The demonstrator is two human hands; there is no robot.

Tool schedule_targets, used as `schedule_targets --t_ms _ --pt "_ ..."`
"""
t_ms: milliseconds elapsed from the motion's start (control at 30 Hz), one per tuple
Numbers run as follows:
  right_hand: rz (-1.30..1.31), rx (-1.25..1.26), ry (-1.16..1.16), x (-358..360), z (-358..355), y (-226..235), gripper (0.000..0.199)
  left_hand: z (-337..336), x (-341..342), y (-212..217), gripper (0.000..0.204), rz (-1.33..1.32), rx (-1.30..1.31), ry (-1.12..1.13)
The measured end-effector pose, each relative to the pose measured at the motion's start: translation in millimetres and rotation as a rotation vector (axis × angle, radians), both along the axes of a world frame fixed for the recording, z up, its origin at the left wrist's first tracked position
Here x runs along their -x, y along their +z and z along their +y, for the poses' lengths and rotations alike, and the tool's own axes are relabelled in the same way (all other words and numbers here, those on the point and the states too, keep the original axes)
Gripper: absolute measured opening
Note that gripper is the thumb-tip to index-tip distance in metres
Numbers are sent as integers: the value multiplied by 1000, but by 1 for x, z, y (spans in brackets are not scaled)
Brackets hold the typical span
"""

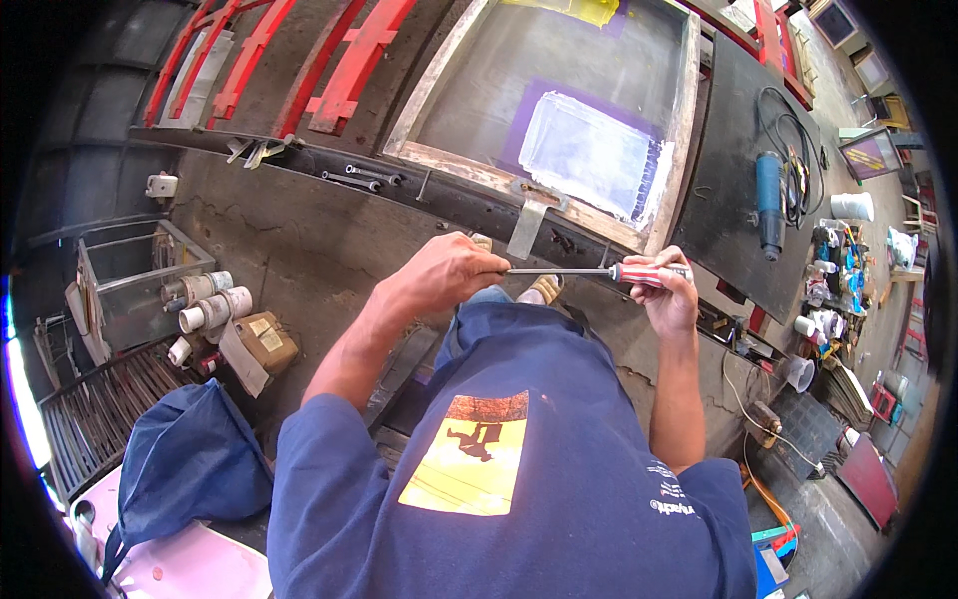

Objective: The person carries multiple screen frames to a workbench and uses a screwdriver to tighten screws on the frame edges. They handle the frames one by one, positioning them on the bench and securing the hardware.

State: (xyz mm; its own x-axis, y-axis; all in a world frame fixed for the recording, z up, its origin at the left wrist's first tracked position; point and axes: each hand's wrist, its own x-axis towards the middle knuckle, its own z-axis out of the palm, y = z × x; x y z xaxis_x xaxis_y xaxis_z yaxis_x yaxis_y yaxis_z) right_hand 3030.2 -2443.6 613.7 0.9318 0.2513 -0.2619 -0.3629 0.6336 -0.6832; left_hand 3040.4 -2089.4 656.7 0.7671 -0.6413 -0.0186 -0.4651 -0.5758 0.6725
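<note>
A screwdriver [639,273] with a red and clear handle lies crosswise in front of my chest. Its handle is in the closed fingers of my right hand [667,290]. The metal shaft runs left to my left hand [454,268], whose fingers are pinched around the tip end and hide it. Just beyond my hands is a wooden-framed printing screen [559,198], with a white and purple rectangle on its mesh. A metal hinge clamp [529,225] grips the near edge of that frame.
Two wrenches [364,178] lie on the dark bench edge at left. A blue heat gun [769,205] with a coiled cable rests on the black board at right. Red bars [349,70] stand at the far left. White tubs [215,304] and a blue bag [190,454] are on my left.
</note>
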Motion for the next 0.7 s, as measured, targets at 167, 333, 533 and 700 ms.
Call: schedule_targets --t_ms 167,333,533,700 --pt "-52 -87 -30 2 -7 -3 18 0 -5 13 22 321 212 228" --pt "-65 -98 -174 4 -3 -9 17 9 -4 -18 21 64 -154 529" --pt "-106 7 -228 -29 -4 4 13 25 -14 -74 19 -255 -298 479" --pt "-125 180 -154 -57 2 14 13 -20 -47 -8 25 -168 235 422"
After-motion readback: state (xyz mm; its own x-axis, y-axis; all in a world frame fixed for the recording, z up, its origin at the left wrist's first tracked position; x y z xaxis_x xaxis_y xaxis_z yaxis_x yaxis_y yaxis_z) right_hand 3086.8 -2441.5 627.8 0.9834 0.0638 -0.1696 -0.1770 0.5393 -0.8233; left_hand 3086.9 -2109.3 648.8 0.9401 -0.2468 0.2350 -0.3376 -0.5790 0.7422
